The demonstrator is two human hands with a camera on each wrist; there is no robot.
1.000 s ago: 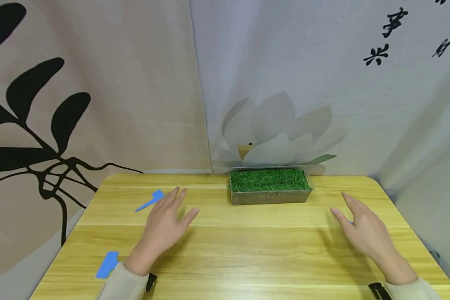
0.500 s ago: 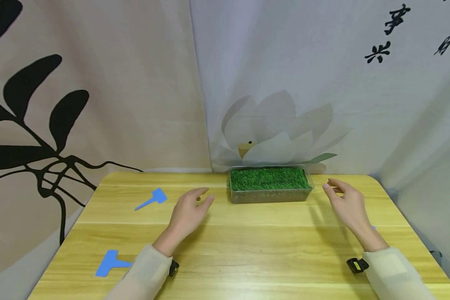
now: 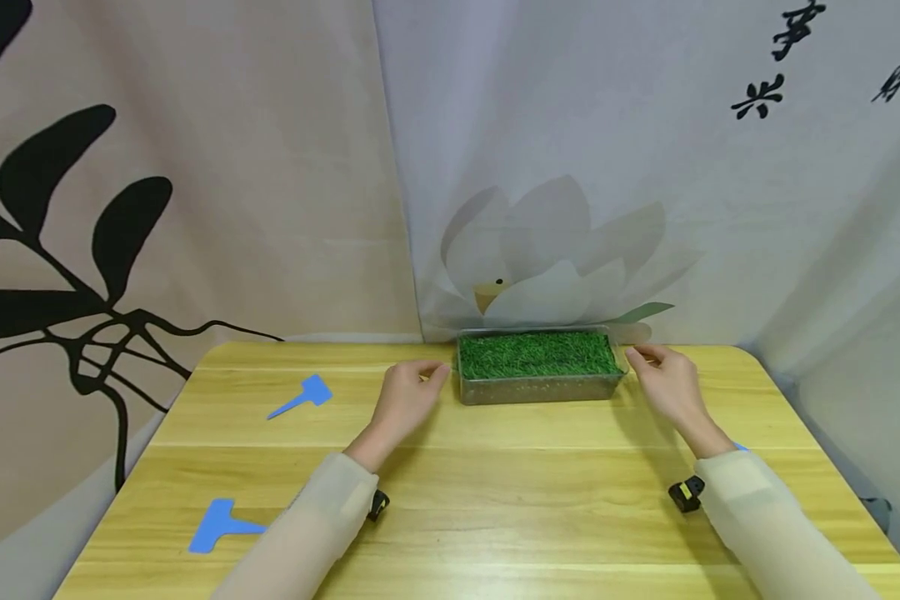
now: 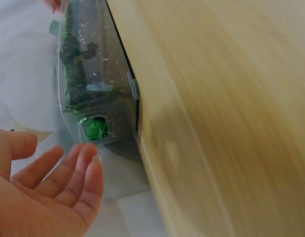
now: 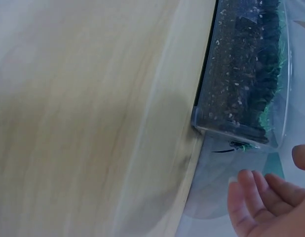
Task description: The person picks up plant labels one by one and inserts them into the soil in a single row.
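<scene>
At the back of the wooden table stands a clear plastic box (image 3: 540,392) with dark soil-like filling, topped by green turf (image 3: 540,354). My left hand (image 3: 408,396) is by its left end, fingers loosely bent. In the left wrist view the fingertips come right up to that end wall, where green shows through a small opening (image 4: 95,128). My right hand (image 3: 667,383) is at the opposite end, thumb and fingers apart. The right wrist view shows these fingertips (image 5: 246,177) a short gap from the box's end wall. Neither hand holds anything.
Two blue T-shaped plant labels lie on the left of the table (image 3: 495,508): one farther back (image 3: 312,389), one nearer (image 3: 217,525). Another blue piece (image 3: 740,447) peeks out beside the right sleeve. A printed curtain (image 3: 307,208) hangs close behind the table's back edge.
Both hands have moved forward and inward, from over the table's two sides to the two ends of the box. Their spread fingers have bent. The box has stayed in place.
</scene>
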